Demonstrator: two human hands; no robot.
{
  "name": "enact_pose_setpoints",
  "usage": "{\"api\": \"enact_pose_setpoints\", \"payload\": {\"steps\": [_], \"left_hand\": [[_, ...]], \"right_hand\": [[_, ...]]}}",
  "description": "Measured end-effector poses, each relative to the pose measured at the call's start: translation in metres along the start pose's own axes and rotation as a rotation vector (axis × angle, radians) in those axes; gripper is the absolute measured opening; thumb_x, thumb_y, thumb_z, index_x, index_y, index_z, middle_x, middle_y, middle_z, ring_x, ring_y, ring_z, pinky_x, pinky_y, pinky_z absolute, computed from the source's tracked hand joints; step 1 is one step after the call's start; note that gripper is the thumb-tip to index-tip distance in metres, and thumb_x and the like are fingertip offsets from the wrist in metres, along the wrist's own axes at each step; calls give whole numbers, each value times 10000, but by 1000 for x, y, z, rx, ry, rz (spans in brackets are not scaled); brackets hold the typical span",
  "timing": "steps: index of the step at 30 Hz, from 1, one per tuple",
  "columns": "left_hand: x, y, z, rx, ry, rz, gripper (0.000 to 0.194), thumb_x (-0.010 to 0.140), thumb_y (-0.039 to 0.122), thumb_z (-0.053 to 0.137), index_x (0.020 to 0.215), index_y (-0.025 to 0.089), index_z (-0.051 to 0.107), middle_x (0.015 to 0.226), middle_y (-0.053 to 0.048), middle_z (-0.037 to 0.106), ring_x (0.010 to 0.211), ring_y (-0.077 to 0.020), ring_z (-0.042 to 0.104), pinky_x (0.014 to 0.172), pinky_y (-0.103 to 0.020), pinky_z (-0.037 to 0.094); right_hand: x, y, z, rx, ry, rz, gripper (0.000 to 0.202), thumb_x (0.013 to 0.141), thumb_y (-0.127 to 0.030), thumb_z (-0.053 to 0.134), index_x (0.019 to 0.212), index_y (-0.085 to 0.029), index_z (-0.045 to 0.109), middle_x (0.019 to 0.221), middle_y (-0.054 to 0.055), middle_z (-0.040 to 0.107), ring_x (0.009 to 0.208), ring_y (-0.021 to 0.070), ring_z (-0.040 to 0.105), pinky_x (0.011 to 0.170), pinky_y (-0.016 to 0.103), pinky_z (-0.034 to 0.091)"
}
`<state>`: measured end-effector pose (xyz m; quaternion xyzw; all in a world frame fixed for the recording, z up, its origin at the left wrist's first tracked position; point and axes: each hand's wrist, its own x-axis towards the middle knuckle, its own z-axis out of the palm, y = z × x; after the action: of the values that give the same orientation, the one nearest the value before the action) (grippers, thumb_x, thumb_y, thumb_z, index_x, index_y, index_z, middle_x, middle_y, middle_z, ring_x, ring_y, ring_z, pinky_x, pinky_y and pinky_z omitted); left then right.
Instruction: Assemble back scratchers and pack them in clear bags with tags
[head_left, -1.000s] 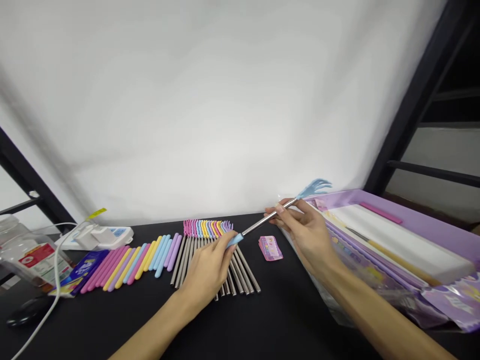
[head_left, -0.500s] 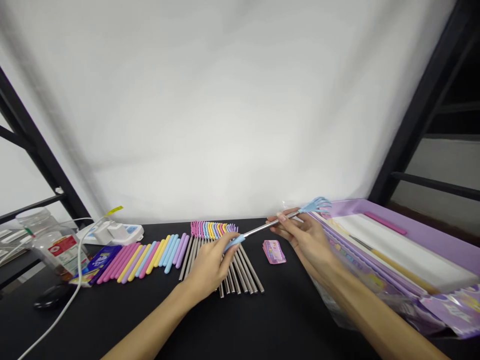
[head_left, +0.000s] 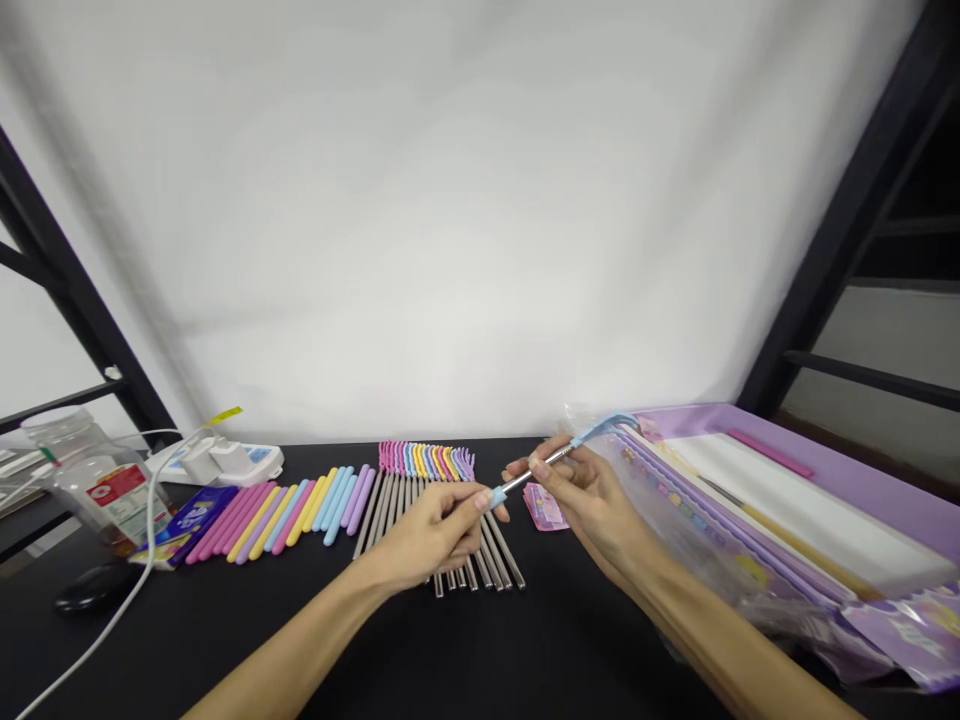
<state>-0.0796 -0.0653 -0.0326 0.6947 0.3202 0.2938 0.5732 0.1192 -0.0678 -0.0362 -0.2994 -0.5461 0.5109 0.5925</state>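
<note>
A back scratcher with a light-blue claw head, a metal rod and a blue handle (head_left: 498, 496) slants up to the right between my hands. My left hand (head_left: 431, 535) pinches the handle, most of which its fingers hide. Closed around the rod near the claw is my right hand (head_left: 589, 505). Below and behind my left hand lie several metal back scratcher rods (head_left: 491, 550) with pink, blue, yellow and purple claw heads (head_left: 426, 460). To their left several loose coloured handles (head_left: 300, 512) form a row. Small pink cards (head_left: 545, 508) lie partly behind my right hand.
At right a purple box (head_left: 705, 415) holds white sheets and a brush-like stick, with clear plastic (head_left: 660, 530) beside it. At left stand a clear jar (head_left: 112, 490), a white power strip (head_left: 255, 462), a purple packet (head_left: 191, 520), a black mouse (head_left: 97, 588) and a white cable (head_left: 112, 620).
My hands have come closer together, and less rod shows between them. The claw has turned and moved slightly left and down. My left hand has shifted right along with the handle.
</note>
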Motion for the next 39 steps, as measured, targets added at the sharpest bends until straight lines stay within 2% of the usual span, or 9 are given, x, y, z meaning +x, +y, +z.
{"api": "enact_pose_setpoints", "payload": {"steps": [3, 8, 12, 16, 21, 25, 28, 32, 39], "left_hand": [[0, 3, -12, 107, 8, 12, 415, 951, 508, 428, 1071, 153, 606, 497, 91, 372, 375, -50, 320, 384, -171, 267], [0, -4, -34, 458, 316, 197, 342, 928, 457, 509, 1074, 178, 643, 601, 32, 564, 522, -95, 538, 487, -194, 442], [1, -18, -43, 871, 491, 542, 222, 925, 324, 567, 1077, 194, 664, 969, -36, 723, 845, -150, 680, 742, -243, 533], [3, -25, -44, 1182, 489, 736, 191, 935, 271, 562, 1092, 188, 630, 891, -23, 723, 771, -147, 675, 678, -264, 517], [4, -17, -42, 1420, 463, 906, 110, 929, 156, 549, 1022, 148, 607, 730, -5, 665, 640, -127, 603, 594, -276, 443], [6, -18, -40, 1413, 470, 997, 123, 917, 123, 560, 1036, 137, 592, 724, 1, 674, 623, -114, 608, 583, -254, 450], [9, -26, -36, 1315, 493, 965, 183, 925, 171, 570, 1103, 129, 585, 722, 4, 679, 589, -96, 602, 553, -227, 447], [10, -29, -27, 1133, 453, 785, 198, 959, 267, 517, 1051, 141, 638, 657, 5, 641, 498, -83, 519, 490, -220, 384], [6, -3, -16, 694, 256, 263, 429, 965, 421, 435, 685, 141, 601, 537, 34, 440, 472, -65, 339, 442, -220, 236]], "right_hand": [[5, -3, -3, -1, 44, 72, 193, 774, -377, 746, 881, -234, 675, 845, 34, 727, 991, 224, 655, 909, 359, 468], [16, -17, -24, 45, 247, 143, 332, 688, -410, 808, 903, -198, 672, 875, 48, 710, 725, 130, 625, 640, 238, 501], [16, -20, -31, -172, 325, 203, 479, 679, -477, 796, 1019, -209, 589, 881, 46, 686, 749, 161, 657, 672, 274, 549], [17, -14, -30, -520, 368, 51, 573, 683, -549, 757, 1134, -247, 575, 1178, 78, 619, 935, 221, 662, 745, 327, 577], [19, -9, -33, -481, 163, 259, 444, 772, -600, 647, 884, -171, 639, 686, 13, 626, 478, 119, 581, 450, 256, 501], [17, -8, -31, -425, 97, 229, 401, 738, -524, 725, 850, -146, 652, 546, -3, 609, 496, 127, 593, 500, 243, 513], [15, -9, -25, -385, 174, 166, 414, 720, -506, 749, 877, -134, 659, 563, 26, 662, 541, 147, 639, 576, 258, 550], [13, -9, -21, -363, 174, 112, 412, 701, -501, 766, 860, -133, 670, 582, 47, 692, 543, 170, 666, 592, 281, 575], [11, -3, -17, -347, 141, -6, 337, 725, -450, 761, 838, -139, 697, 568, 39, 685, 520, 168, 662, 541, 272, 569]]}}
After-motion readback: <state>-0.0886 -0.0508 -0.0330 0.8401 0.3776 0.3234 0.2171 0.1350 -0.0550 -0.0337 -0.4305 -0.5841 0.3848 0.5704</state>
